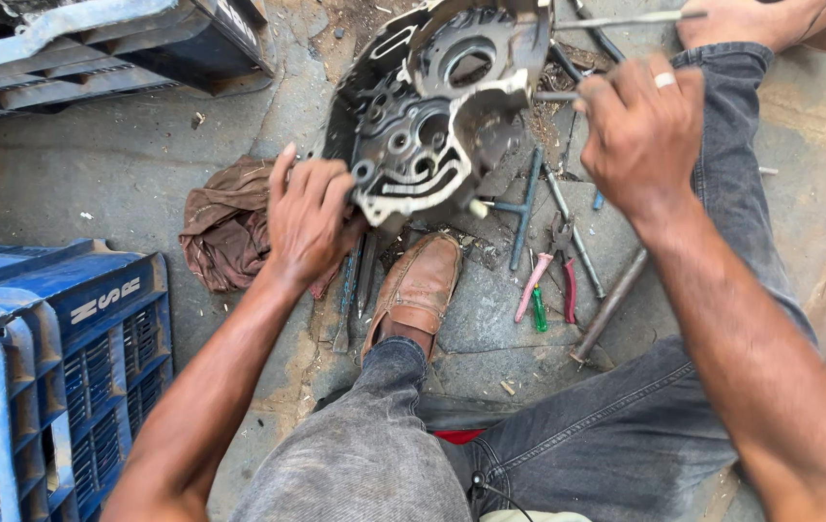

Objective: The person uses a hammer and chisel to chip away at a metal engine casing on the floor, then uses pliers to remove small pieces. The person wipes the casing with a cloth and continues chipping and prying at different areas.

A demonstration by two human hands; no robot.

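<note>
The left hand [307, 217] reaches forward from a bare forearm, fingers curled and clamped on the lower edge of a metal engine case [432, 116], which stands tilted on the ground just ahead of a brown shoe [418, 290]. The right hand [640, 130], with a ring on one finger, is raised at the case's right side, fingers closed around a thin metal rod [553, 97] that meets the case. The concrete floor [94, 174] is dusty and cracked. A brown rag [224, 227] lies beside the left hand; pliers [553, 275] and other tools lie between the legs. Blue crates [74, 329] stand at left.
</note>
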